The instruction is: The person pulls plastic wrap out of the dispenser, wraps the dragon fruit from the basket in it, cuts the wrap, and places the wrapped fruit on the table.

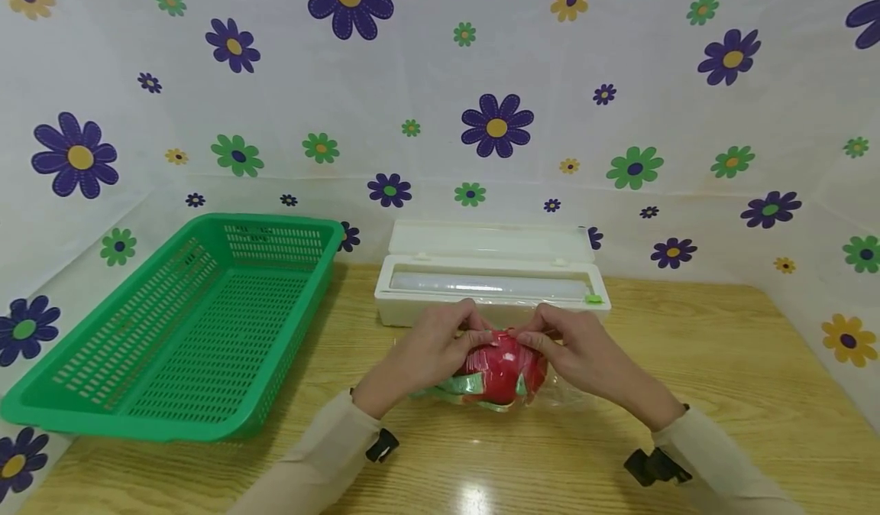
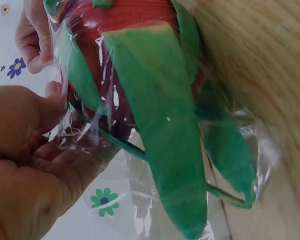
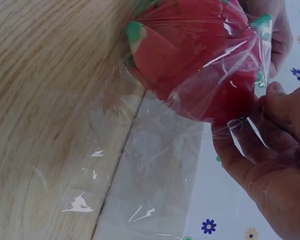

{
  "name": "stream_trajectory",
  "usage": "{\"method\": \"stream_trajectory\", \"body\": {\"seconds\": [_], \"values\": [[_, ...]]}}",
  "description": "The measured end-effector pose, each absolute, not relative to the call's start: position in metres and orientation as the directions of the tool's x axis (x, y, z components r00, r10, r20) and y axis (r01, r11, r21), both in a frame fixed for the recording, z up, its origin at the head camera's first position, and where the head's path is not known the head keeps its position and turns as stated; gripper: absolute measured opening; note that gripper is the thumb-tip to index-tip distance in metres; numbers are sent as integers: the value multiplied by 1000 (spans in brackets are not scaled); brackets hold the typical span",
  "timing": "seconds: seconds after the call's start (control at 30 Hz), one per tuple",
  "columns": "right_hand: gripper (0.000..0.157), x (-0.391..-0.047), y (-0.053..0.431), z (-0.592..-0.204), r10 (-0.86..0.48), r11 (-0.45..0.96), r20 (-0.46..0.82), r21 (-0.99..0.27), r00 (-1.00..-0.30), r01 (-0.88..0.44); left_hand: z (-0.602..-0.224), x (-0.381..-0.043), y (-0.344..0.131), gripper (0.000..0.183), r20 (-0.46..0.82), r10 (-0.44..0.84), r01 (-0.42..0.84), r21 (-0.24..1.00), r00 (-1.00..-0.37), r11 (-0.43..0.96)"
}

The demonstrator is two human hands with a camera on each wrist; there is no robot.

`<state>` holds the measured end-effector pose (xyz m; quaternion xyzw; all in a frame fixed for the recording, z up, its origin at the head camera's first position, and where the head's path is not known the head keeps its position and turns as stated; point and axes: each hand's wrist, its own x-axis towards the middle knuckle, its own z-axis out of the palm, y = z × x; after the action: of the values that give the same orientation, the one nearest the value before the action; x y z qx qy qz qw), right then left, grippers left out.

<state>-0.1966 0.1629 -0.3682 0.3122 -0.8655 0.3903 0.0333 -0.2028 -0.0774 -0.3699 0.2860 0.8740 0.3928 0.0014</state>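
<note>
the red fruit [image 1: 507,370] lies crosswise under both hands, its green leaves [image 2: 160,120] pointing to the left hand's [image 1: 433,344] side, while left and right hand [image 1: 587,344] pinch the clear film [image 3: 155,145].

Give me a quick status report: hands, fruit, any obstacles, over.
Left grip, right grip pinching plastic wrap. Dragon fruit inside it, loose wrap spreading at sides. Open wrap dispenser close beyond, no obstruction visible.

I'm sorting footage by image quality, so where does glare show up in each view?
Head view: a bright reflection on the table, nearer the camera than the red-and-green fruit; left wrist view: thin white streaks on the plastic film; right wrist view: streaks over the red surface, white glints lower left.
</note>
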Motion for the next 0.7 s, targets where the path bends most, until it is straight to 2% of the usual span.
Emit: {"method": "stream_trajectory", "body": {"seconds": [0.13,0.3,0.53,0.7], "values": [[8,-198,162,-373,-483,487,348,-656,-804,-577,-371,-202,-76,7,221,460,470,695,-860,545],[9,-197,159,-375,-437,496,370,-661,-820,-563,-372,-204,-73,13,193,373,389,718,-908,577],[12,-196,157,-371,-366,552,297,-694,-882,-463,-373,-209,-70,12,187,298,332,753,-936,568],[14,-200,155,-368,-323,596,242,-699,-915,-395,-372,-213,-69,9,132,268,267,780,-954,566]]}}
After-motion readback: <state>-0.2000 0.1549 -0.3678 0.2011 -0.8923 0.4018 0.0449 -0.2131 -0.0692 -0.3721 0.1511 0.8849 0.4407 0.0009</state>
